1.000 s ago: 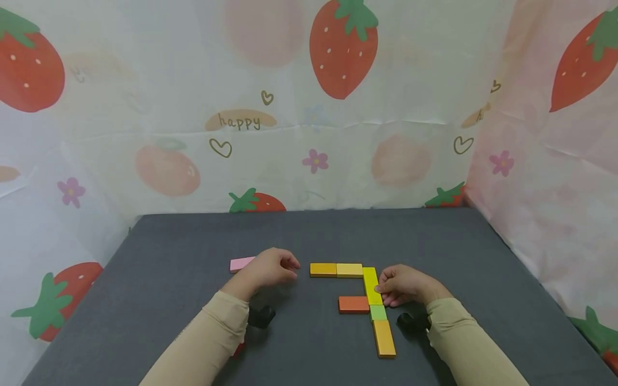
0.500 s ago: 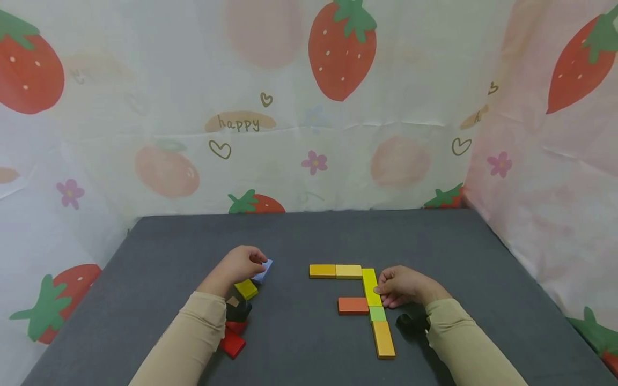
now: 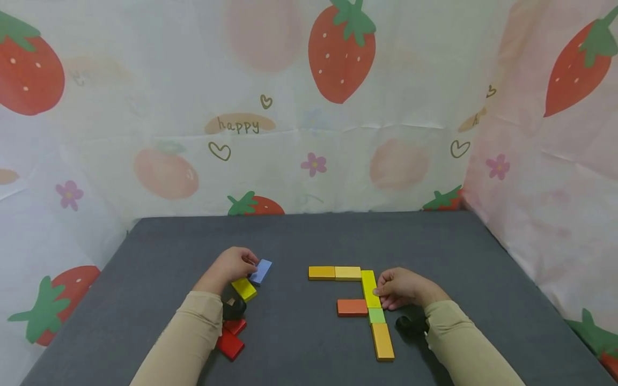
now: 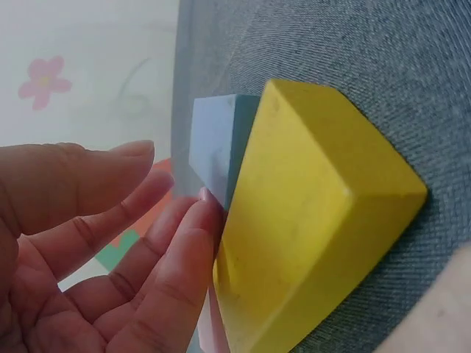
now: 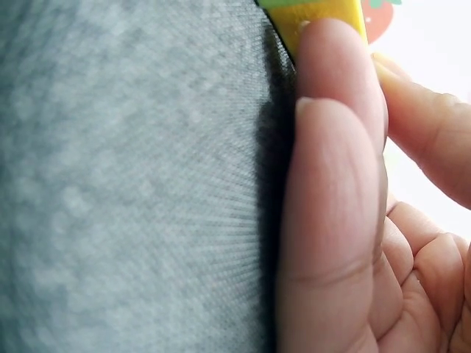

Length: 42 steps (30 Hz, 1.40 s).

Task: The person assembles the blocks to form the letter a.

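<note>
While the left hand [image 3: 234, 266] sat loosely open right by the blue block [image 3: 262, 272], thumb clear, nothing gripped, the right hand [image 3: 407, 288] had its bent fingers touching the long yellow block [image 3: 369, 285]; couldn't tell if it was pinched. The blue block lay nearer the worktop's [image 3: 299, 343] left edge, the long yellow block nearer its right.

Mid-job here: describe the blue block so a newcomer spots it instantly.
On the dark gray tabletop, find the person's left hand. Beside it, just beyond a yellow block, lies the blue block, the only blue one in view.
</note>
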### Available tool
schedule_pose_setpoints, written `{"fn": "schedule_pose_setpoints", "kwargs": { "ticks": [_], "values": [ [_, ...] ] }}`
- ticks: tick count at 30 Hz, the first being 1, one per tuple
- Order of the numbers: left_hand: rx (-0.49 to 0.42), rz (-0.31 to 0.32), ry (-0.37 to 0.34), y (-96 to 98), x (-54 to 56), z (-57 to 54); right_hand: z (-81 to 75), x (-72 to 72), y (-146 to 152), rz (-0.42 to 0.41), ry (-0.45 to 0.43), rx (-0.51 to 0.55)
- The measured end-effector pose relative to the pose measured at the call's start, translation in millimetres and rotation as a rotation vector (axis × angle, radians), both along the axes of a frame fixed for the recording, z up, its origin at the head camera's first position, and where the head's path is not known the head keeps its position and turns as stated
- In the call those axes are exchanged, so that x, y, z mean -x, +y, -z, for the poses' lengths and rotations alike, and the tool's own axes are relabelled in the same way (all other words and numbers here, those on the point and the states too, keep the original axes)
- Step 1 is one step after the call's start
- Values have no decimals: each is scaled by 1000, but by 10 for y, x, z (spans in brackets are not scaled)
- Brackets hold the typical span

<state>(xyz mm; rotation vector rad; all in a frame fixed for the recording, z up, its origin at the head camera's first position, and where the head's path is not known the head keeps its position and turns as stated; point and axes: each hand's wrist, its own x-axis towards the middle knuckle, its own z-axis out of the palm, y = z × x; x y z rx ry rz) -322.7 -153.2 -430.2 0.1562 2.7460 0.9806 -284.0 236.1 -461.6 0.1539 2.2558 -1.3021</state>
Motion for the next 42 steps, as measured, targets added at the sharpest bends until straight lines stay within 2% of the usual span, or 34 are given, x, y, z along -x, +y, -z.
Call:
{"fn": "schedule_pose_setpoints", "kwargs": {
  "ticks": [11,19,25,42],
  "values": [
    [91,-7,22,78,34,70,11,-2,7,4,1,2],
    [122,-39,54,156,16,79,5,0,18,-5,2,4],
    [144,-40,81,202,11,84,-4,0,10,-12,-1,10],
    [212,19,82,327,-3,50,4,14,13,-18,-6,9]
  ]
}}
